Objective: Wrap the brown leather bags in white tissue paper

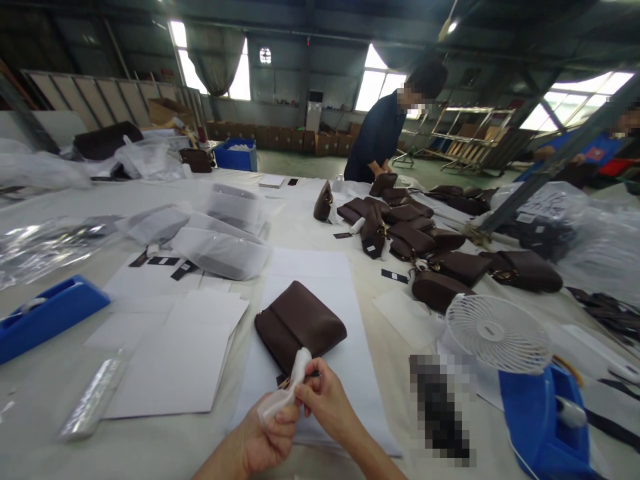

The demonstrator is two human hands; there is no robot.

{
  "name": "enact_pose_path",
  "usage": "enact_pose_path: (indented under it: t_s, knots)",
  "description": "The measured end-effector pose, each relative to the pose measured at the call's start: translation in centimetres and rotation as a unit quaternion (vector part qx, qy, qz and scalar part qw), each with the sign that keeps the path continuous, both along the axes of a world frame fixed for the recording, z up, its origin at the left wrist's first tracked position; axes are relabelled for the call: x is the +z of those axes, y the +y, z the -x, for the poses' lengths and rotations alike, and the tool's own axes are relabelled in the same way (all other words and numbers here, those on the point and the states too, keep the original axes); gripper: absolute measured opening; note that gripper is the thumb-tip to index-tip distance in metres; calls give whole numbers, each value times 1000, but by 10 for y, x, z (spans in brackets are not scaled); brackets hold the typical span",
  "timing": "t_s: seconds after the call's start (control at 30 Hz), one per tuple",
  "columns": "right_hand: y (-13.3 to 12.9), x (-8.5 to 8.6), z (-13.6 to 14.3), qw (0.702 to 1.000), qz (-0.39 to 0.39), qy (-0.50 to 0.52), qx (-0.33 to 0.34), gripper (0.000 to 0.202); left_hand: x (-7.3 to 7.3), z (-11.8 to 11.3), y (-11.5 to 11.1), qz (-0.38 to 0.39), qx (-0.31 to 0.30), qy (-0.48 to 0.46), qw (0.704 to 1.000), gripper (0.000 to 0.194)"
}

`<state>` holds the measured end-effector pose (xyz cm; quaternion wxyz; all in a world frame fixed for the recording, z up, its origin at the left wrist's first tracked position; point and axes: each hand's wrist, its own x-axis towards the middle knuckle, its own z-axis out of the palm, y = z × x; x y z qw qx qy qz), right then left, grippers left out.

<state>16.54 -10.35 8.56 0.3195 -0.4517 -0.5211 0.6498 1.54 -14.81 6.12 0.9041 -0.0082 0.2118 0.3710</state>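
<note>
A dark brown leather handbag [303, 317] lies flat on a sheet of white paper [325, 270] in front of me. At its near edge my left hand [267, 437] is closed around a soft white wrapping strip [274, 402], which looks like tissue or thin foam. My right hand [327, 400] pinches the same strip between thumb and fingers, beside its upright end. A small gold-coloured metal piece and a bit of black show by the left fingers. Whatever lies inside the wrapping is hidden.
Several brown bags [413, 237] crowd the right back, where a person [380, 133] handles one. Bags in translucent sleeves [220, 247], white sheets [175, 353] and a blue tape dispenser [55, 317] lie left. Right stand a white fan [495, 333] and another blue dispenser [545, 420].
</note>
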Motion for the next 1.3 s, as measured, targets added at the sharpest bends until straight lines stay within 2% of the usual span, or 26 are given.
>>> enact_pose_path:
  t_s: [0.1, 0.23, 0.4, 0.5, 0.6, 0.73, 0.77, 0.83, 0.9, 1.0, 1.07, 1.13, 1.23, 1.3]
  knots:
    - [1, -1, -2, 999, -17, -48, 12, 32, 3, 2, -1, 2, -8, -10, 1000, 14]
    - [10, -6, -10, 988, -78, -131, 9, 31, 15, 2, 0, 10, -18, 2, 1000, 19]
    - [29, -11, -26, 971, -153, -149, 110, 34, 24, 0, -1, 32, -48, -9, 998, 27]
    - [37, -10, -34, 948, -210, -178, 159, 32, 22, 0, -1, 31, -47, -54, 997, 41]
    - [38, -12, -38, 933, -239, -204, 177, 23, 18, 0, -1, 15, -53, -61, 997, 44]
    - [28, -23, -36, 904, -280, -285, 156, 7, 3, -9, -1, 37, -103, 58, 992, 48]
    - [25, -25, -37, 900, -281, -296, 153, 2, -1, -13, -3, 48, -105, 99, 988, 46]
    - [19, -27, -40, 901, -270, -304, 150, 9, -8, -24, -8, 56, -82, 183, 978, 40]
    - [17, -24, -48, 906, -258, -314, 119, 16, -10, -33, -14, 40, -44, 246, 968, 38]
    - [23, -10, -67, 903, -250, -350, -19, 23, -3, -34, -21, -22, -24, 284, 958, 48]
    - [34, 0, -78, 898, -235, -352, -123, 27, 3, -22, -22, -59, -38, 296, 953, 55]
    - [49, 10, -85, 895, -219, -340, -189, 35, 8, -3, -19, -103, -47, 348, 931, 58]
    - [76, 17, -83, 907, -194, -315, -203, 52, 9, 25, -12, -165, -35, 467, 868, 59]
    - [94, 18, -73, 917, -177, -308, -181, 60, 5, 36, -5, -159, -4, 513, 843, 67]
